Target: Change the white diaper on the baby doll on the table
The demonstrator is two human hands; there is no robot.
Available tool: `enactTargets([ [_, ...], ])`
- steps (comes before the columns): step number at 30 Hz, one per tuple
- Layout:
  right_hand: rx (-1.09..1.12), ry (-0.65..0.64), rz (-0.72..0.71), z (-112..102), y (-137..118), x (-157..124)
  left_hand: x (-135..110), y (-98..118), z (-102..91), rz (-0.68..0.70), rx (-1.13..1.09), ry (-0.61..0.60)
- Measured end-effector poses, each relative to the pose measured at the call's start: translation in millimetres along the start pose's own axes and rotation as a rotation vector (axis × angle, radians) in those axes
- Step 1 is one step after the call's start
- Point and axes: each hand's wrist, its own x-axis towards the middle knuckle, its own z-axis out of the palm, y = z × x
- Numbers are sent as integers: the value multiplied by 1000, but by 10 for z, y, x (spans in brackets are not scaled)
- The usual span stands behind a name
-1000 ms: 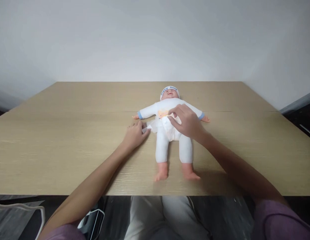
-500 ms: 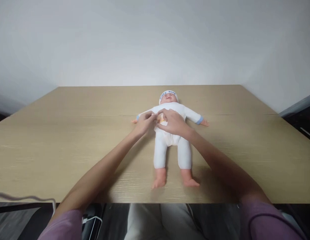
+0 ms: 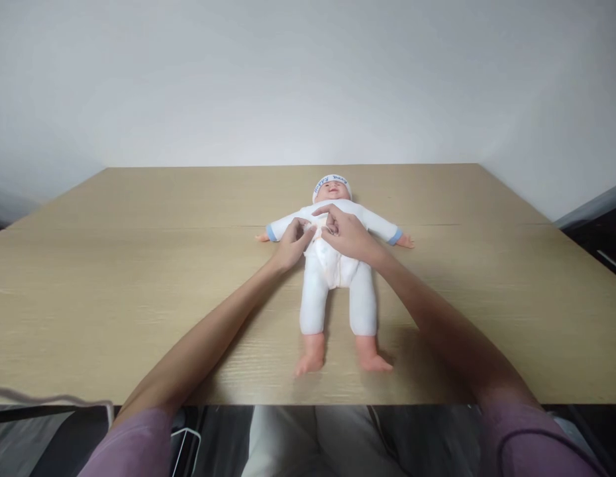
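A baby doll (image 3: 314, 291) in white clothing with blue cuffs lies on its back, its head away from me and its feet toward me. Around its hips is a white diaper (image 3: 332, 265). My left hand (image 3: 293, 243) pinches the diaper's waist edge at the doll's left-hand side as I see it. Over the belly, my right hand (image 3: 350, 233) has its thumb and curled fingers closed at the diaper's upper front, with the index finger stretched out above. The fingers partly hide the waistband and whatever small part lies between them.
The doll rests on a wide wooden table (image 3: 139, 285) with a seam running across it. Behind stands a plain pale wall (image 3: 288, 79). A cable (image 3: 50, 399) lies at the front left edge, and a dark object (image 3: 601, 232) stands beyond the right side.
My right hand's fingers have curled in and its index finger has lifted, uncovering more of the diaper's front. My left hand stays at the waist edge. The view has shifted slightly.
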Motion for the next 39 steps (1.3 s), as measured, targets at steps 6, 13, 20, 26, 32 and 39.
enactTargets([
  [6,-133,210,-212,27,-18,7,-12,85,23,-5,110,56],
  [13,-80,-44,-229,-111,-585,-938,-789,636,76,325,549,137],
  [20,-311,-142,-6,-34,-149,-1556,-1201,704,-5,224,642,-462],
  [26,-405,-32,116,-5,34,-1393,-1013,558,31,121,577,-312],
  [32,-439,58,64,123,38,-1467,-969,513,181,138,674,-266],
  [39,-402,58,15,196,-14,-1571,-1012,443,136,226,672,-228],
])
